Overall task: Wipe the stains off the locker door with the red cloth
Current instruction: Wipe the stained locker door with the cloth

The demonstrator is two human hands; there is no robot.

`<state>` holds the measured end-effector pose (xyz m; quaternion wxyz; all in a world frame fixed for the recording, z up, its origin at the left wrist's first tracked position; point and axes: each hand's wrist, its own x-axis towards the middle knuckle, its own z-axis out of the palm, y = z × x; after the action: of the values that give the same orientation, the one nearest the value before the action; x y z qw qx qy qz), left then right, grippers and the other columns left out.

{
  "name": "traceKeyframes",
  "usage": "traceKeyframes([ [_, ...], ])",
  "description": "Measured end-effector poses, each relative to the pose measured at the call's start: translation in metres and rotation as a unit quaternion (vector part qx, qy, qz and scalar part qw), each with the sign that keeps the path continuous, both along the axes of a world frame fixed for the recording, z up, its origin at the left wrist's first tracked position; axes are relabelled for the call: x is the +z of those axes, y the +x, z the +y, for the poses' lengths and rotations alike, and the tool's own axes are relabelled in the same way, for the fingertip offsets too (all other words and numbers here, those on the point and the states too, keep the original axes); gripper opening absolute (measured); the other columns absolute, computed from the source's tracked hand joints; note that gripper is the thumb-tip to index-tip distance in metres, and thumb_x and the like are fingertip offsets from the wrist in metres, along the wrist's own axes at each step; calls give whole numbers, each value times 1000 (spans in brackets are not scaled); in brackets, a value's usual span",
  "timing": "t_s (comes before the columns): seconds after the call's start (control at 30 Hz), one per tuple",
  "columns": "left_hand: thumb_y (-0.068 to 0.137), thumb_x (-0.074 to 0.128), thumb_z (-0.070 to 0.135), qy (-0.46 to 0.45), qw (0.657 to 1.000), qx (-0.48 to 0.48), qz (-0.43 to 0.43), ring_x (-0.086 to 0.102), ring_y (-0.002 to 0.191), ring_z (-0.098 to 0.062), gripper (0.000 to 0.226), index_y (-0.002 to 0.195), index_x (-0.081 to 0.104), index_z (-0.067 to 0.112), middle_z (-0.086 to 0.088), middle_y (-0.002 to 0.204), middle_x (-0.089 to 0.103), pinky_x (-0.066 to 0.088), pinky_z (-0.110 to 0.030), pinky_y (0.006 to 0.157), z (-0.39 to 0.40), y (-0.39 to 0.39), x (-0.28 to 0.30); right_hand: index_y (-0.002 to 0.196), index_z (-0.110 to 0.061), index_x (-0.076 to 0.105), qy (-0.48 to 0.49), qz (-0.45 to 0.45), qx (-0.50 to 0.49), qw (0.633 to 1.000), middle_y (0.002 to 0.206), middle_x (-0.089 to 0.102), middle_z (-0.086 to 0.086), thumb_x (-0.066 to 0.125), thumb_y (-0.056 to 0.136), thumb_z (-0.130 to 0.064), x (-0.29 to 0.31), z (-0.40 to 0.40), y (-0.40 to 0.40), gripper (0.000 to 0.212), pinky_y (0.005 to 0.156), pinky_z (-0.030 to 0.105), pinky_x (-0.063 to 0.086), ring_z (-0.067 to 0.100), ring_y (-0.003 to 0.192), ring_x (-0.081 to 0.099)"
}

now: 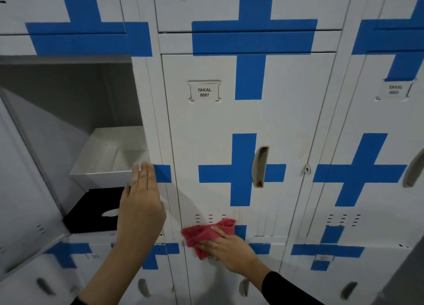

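We see right hand [229, 247] pressing red cloth [204, 237] flat at locker door [275, 121] bottom, faint stains [237, 213] just above; left hand [141, 203] spread flat beside door

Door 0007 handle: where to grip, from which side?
Hook fingertips into the recessed handle on the door from its right side. It is a vertical pocket, its curved shell bulging left and the opening facing right, towards the hasp. There is nothing to wrap or pinch; it likely pulls outward.
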<state>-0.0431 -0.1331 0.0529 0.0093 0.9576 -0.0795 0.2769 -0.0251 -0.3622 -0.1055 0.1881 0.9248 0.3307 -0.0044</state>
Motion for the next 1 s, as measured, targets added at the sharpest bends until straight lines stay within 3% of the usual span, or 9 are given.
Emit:
traceKeyframes([
  [0.07,81,62,8,-4,1000,-6,-1,36,133,-41,62,136,38,-10,-26,142,40,46,-54,97,2,0,0,149,-33,26,3,5,-24,1000,148,44,-12,70,81,-18,-5,-22,-7,82,115,46,22,15,139,38],
  [0.17,82,60,7,-33,999,-25,3,33,136,-40,63,138,35,-9,-25,145,37,45,-54,98,3,1,-1,135,-36,51,-18,-2,-51,999,126,63,-17,90,54,-29,-6,-61,-21,91,107,43,29,9,118,60],
  [0.23,83,58,10,-41,999,-30,10,28,139,-38,65,140,32,-7,-22,148,33,43,-53,101,4,2,-2,131,-33,55,-45,2,-75,996,120,67,-13,95,43,-34,-10,-94,-30,97,105,45,31,11,111,64],
  [0.33,84,58,14,-52,998,-34,15,21,141,-36,69,143,28,-4,-18,151,28,39,-52,105,5,2,-5,142,-27,31,-33,-12,-120,992,123,67,-6,96,42,-30,-16,-142,-45,119,119,51,15,17,113,64],
  [0.5,82,62,21,-108,993,-43,27,11,145,-32,79,147,20,2,-12,155,20,30,-51,111,1,2,-7,154,-20,-7,73,-31,-190,979,123,67,1,96,44,-31,0,-164,-60,151,116,47,0,22,110,66],
  [0.6,80,64,19,-108,993,-47,20,15,144,-34,80,146,22,1,-13,154,22,33,-52,108,1,3,-8,155,-20,-1,96,-50,-176,978,128,64,1,94,50,-29,8,-141,-49,142,118,46,-3,22,112,65],
  [0.73,79,65,19,-99,994,-38,18,16,143,-33,82,146,22,0,-14,154,23,33,-50,107,0,2,-10,145,-23,29,97,-118,-106,983,135,59,-3,85,64,-30,26,-73,-23,99,117,54,12,17,122,58],
  [0.8,79,65,18,-85,996,-31,19,17,143,-33,82,146,22,0,-14,154,23,35,-49,106,0,2,-9,146,-25,30,93,-125,-54,986,139,55,-7,79,71,-29,29,-33,-8,89,111,53,18,13,126,54],
  [1.0,79,65,17,-36,999,-9,36,19,143,-35,81,145,22,-3,-18,153,24,37,-50,105,1,2,-7,152,-28,13,50,-71,6,996,153,37,-5,67,85,-24,8,34,14,87,119,47,16,19,141,33],
])
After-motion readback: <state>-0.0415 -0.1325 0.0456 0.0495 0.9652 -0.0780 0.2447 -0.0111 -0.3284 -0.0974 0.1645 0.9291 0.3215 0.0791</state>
